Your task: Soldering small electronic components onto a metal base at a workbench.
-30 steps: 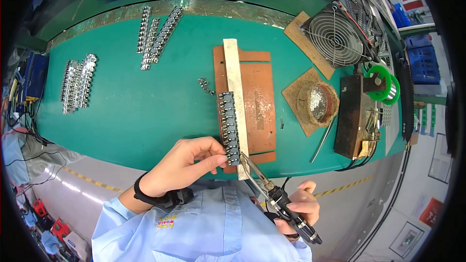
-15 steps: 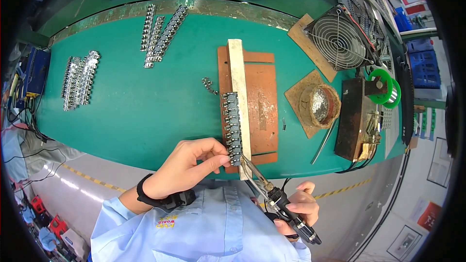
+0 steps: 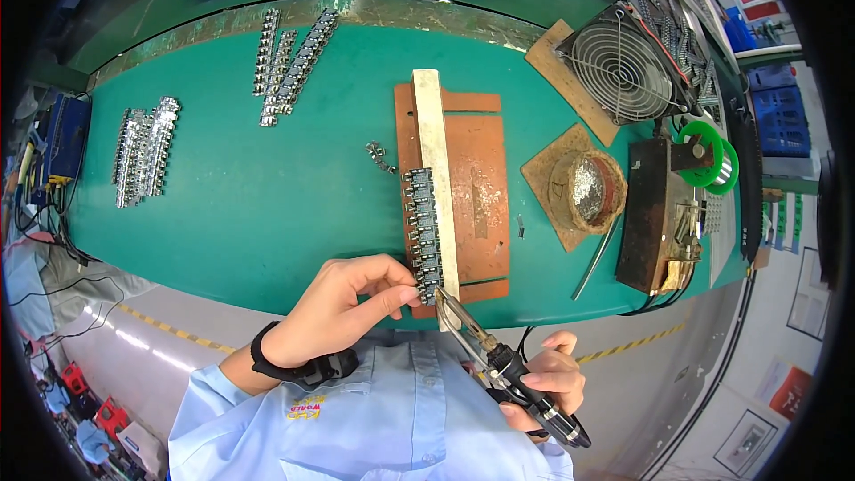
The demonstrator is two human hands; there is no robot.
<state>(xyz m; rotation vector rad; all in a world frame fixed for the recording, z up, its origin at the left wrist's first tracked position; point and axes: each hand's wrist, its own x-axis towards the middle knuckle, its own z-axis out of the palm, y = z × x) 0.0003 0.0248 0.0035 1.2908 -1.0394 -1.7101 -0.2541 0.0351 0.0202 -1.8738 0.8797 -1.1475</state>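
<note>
A strip of small dark circuit boards (image 3: 424,218) lies lengthwise along a pale bar (image 3: 429,116) on a brown board (image 3: 481,178). At the strip's near end, my left hand (image 3: 352,307) is closed, thumb and forefinger pinching its left edge. Whether a tiny part also sits between those fingertips is hidden. My right hand (image 3: 557,383) grips a black-handled soldering iron (image 3: 509,367) with a thin metal tube running beside its shaft. The iron slants up to the left, its tip at the strip's near end, close to my left fingertips.
Loose small metal parts (image 3: 381,158) lie left of the brown board. More board strips (image 3: 294,67) rest farther back, with another group (image 3: 144,151) at left. On the right are a fan (image 3: 619,67), a round pot (image 3: 588,189), a metal rod (image 3: 595,258) and a green solder reel (image 3: 704,156).
The soldering iron's tip has shifted slightly left and up against the strip's near end. My left hand keeps its pinch there. The whole view has moved a little.
</note>
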